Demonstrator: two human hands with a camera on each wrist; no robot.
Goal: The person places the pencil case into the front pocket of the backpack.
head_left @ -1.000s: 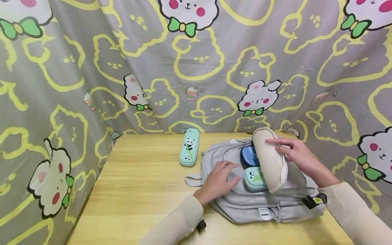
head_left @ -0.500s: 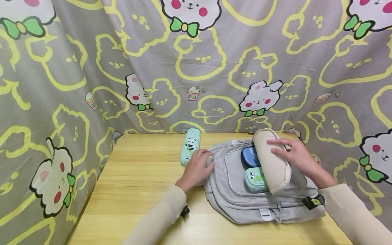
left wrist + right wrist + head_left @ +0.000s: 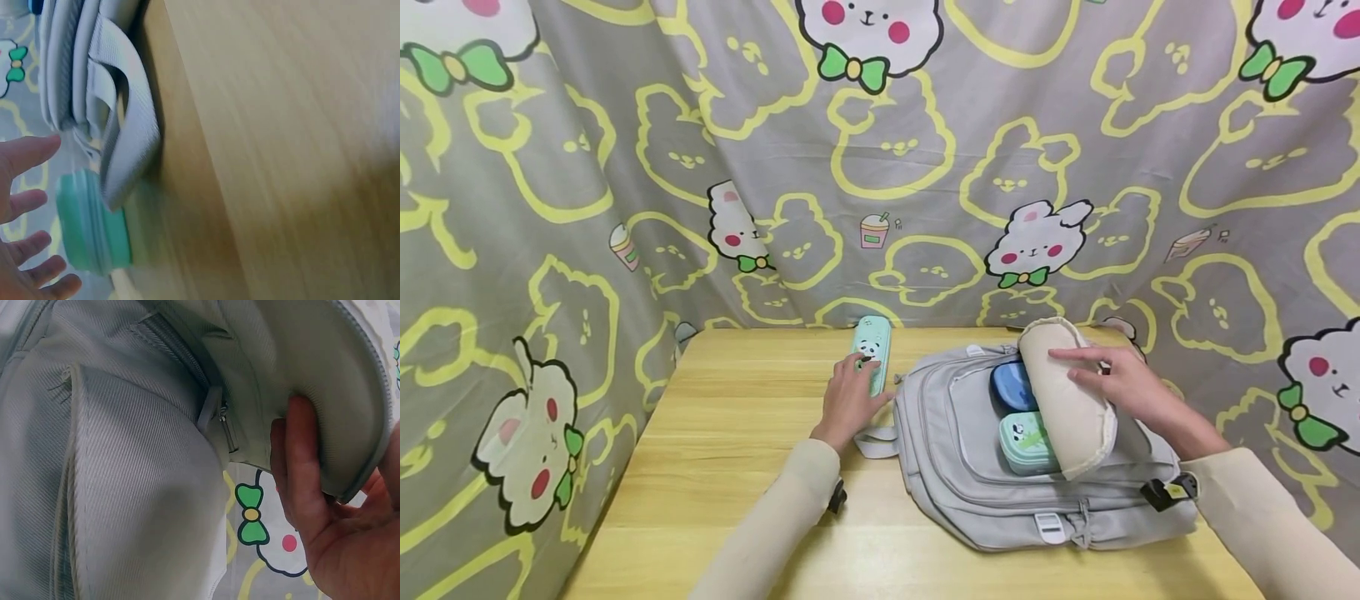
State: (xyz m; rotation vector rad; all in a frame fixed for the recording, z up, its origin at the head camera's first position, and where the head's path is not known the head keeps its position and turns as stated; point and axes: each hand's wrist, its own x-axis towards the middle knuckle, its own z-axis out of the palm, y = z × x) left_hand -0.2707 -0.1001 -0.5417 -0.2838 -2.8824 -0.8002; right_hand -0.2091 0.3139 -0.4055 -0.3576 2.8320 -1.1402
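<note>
A grey backpack (image 3: 951,467) lies on the table, its front pocket unzipped. My right hand (image 3: 1123,379) grips the beige-lined pocket flap (image 3: 1066,400) and holds it folded back; in the right wrist view the fingers (image 3: 303,450) lie against the flap's one side. A blue case (image 3: 1013,385) and a mint panda case (image 3: 1026,440) sit in the pocket, partly covered by the flap. Left of the backpack, a mint panda pencil case (image 3: 874,337) lies on the table. My left hand (image 3: 847,396) reaches over its near end, fingers spread; in the left wrist view they look apart from the case.
The wooden table (image 3: 722,433) runs to a patterned curtain (image 3: 790,167) at its back and sides. A grey strap loop (image 3: 134,112) of the backpack sticks out to the left, close to the left hand.
My left hand has moved left from above the backpack's pocket to the mint pencil case on the table. My right hand has stayed at the flap, which is still held back.
</note>
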